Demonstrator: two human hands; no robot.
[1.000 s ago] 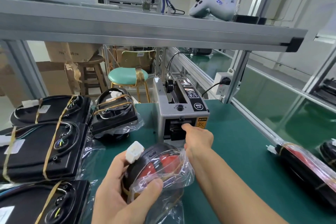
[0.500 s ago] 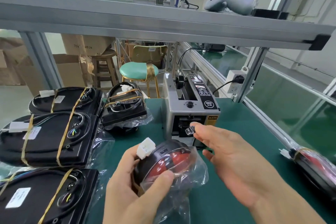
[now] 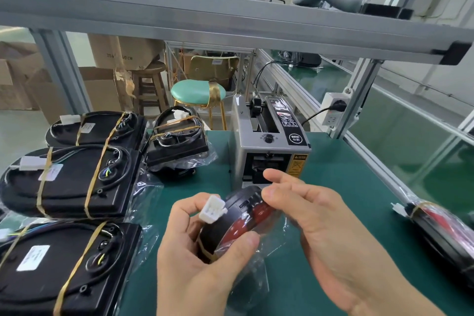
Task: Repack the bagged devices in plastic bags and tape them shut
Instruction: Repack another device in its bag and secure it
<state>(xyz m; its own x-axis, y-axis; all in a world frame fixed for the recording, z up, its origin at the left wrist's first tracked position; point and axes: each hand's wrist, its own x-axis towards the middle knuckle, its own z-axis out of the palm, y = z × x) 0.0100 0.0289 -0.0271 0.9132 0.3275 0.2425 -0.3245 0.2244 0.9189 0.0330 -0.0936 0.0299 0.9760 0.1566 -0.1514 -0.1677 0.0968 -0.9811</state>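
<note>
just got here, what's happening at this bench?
A person is repacking devices at a green bench. Their left hand grips a round black-and-red device in a clear plastic bag, white connector sticking out. The right hand is at the device's top edge, right in front of the tape dispenser; whether its fingers hold tape I can't tell. Banded black devices in bags lie to the left.

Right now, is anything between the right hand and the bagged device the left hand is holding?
Nothing visible. The right hand is already at the bagged device, its fingers at the upper edge, which the left hand grips. The tape dispenser stands behind, not between.
</note>
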